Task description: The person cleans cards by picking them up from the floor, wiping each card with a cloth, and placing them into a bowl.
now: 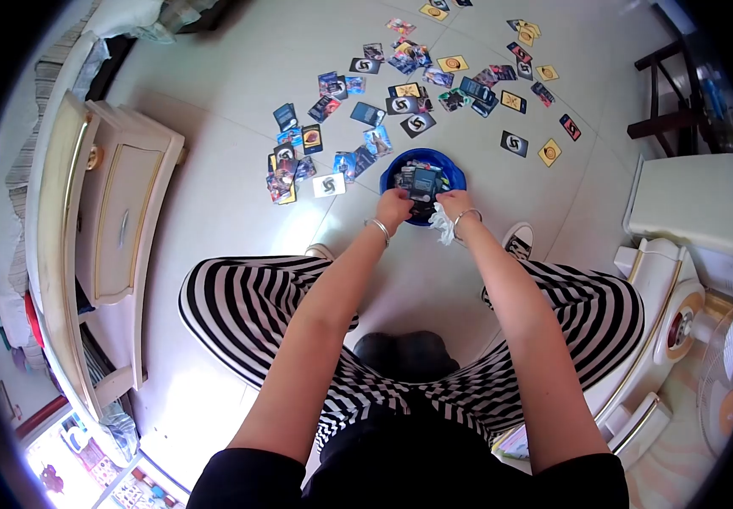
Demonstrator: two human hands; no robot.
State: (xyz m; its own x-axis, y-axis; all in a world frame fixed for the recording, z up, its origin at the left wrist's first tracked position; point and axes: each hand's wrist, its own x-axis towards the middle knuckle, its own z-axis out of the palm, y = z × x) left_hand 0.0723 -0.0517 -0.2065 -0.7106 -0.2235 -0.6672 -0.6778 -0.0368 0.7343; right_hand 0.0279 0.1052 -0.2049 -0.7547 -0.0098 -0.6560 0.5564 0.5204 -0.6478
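Note:
A round blue basin (459, 172) stands on the floor between my feet, with trading cards (424, 181) piled inside. My left hand (394, 209) is at the basin's near left, fingers closed at the edge of some dark cards. On the near right, my right hand (454, 204) is also closed, its fingertips at the other side of those cards. My fingers partly hide their hold. A bracelet circles each wrist, and a white scrunchie (442, 224) hangs at the right one.
Several loose cards (418, 125) lie scattered across the tiled floor beyond the basin. A cream drawer cabinet (120, 204) stands left. To the right are a cream box-shaped piece (693, 199), a dark wooden stool (667, 123) and a fan (729, 407).

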